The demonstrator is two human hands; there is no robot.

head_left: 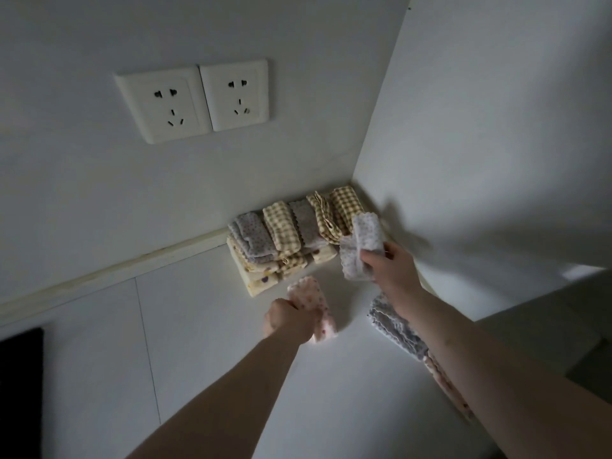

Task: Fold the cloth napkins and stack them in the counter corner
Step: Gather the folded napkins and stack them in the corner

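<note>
The white counter (205,326) meets two walls right of frame centre, where the stack of folded napkins (284,240) sits in the corner. The right hand (390,266) clamps a folded grey dotted napkin (361,246) just beside the stack, apparently for placement. The left hand (289,321) grips a folded pink napkin (314,304) on the counter below, likely next.

No legible text, label, brand, number or sign is present anywhere in the head view. The two wall sockets (198,99) above the worktop (205,326) carry only pin openings, with no marking that can be read. The folded napkins (291,236) below the sockets bear printed patterns only: checks, dots and small motifs, no lettering. Lighting is dim.
</note>
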